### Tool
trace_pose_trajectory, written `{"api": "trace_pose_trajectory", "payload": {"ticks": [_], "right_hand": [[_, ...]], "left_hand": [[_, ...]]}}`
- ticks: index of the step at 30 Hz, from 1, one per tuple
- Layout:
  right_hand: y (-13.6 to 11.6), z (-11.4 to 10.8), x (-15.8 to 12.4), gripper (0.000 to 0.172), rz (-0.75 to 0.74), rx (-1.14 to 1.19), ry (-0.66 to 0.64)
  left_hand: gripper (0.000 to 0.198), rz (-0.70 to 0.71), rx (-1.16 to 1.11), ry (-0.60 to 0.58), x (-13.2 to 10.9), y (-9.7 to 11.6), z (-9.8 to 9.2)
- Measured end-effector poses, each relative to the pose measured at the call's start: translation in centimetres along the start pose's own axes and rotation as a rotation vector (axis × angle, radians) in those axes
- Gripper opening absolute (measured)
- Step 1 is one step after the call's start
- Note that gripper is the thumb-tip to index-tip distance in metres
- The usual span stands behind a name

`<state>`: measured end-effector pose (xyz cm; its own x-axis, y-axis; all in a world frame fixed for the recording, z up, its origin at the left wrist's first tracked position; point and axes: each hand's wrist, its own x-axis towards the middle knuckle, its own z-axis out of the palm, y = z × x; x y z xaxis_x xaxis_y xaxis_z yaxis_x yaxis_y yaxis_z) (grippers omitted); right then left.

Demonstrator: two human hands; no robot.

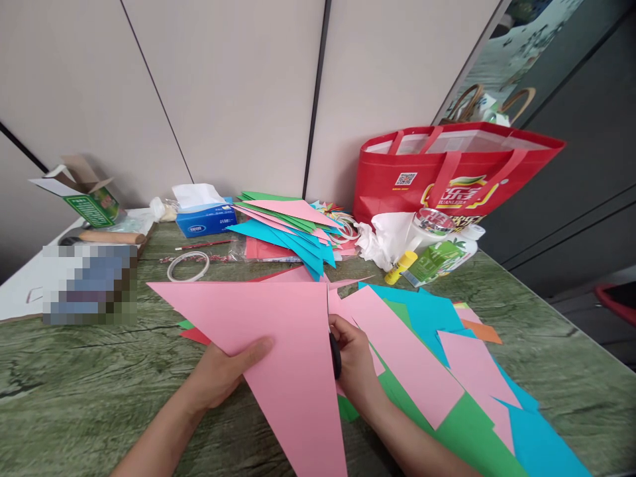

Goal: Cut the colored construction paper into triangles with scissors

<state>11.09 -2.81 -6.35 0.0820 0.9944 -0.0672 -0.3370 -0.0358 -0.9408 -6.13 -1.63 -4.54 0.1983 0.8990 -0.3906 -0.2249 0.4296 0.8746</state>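
A large pink paper triangle (293, 331) is held up in front of me over the table. Its lower left edge is pinched in my left hand (223, 374), thumb on top and the other fingers hidden beneath. At the sheet's right edge, my right hand (352, 358) is closed round black-handled scissors (335, 356). The blades are mostly hidden by the paper, close to its upper right edge. Loose pink strips (405, 351) and green paper (447, 424) lie to the right of my right hand, along with blue pieces (541, 437).
Behind the sheet sits a stack of coloured paper triangles (288, 225). A blue tissue box (206, 218), a tape roll (189, 266), a yellow glue stick (401, 267) and crumpled tissue (385, 238) are around it. A red bag (387, 182) stands at the back right, a green box (92, 205) far left.
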Motion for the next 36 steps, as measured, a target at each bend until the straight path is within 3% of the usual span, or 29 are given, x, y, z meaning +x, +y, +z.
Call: {"api": "trace_pose_trajectory", "payload": {"ticks": [6,18,21,25,27,30,36], "right_hand": [[-0.5,0.1,0.0,0.005,-0.032,-0.127,0.057],[0.1,-0.5,0.2,0.011,-0.016,-0.14,0.045],[0.1,-0.8,0.4,0.014,-0.056,-0.193,0.077],[0.5,-1.6,1.0,0.02,-0.253,-0.418,0.178],[0.6,-2.3,1.4,0.022,-0.331,-0.581,0.231],[0.4,-3.4,2.0,0.025,-0.336,-0.971,0.267],[-0.1,-4.9,3.6,0.02,-0.295,-1.18,0.258]], "left_hand": [[0.031,-0.011,-0.001,0.013,0.0,0.1,0.0],[0.022,-0.001,-0.056,-0.017,0.0,0.2,-0.1],[0.03,0.099,-0.092,0.067,0.6,0.6,-0.1],[0.043,0.32,-0.18,0.256,1.9,0.9,-0.6],[0.042,0.319,-0.18,0.301,2.6,0.8,-1.3],[0.037,0.298,-0.174,0.306,3.4,0.5,-2.2],[0.032,0.277,-0.17,0.228,3.3,0.0,-2.2]]}}
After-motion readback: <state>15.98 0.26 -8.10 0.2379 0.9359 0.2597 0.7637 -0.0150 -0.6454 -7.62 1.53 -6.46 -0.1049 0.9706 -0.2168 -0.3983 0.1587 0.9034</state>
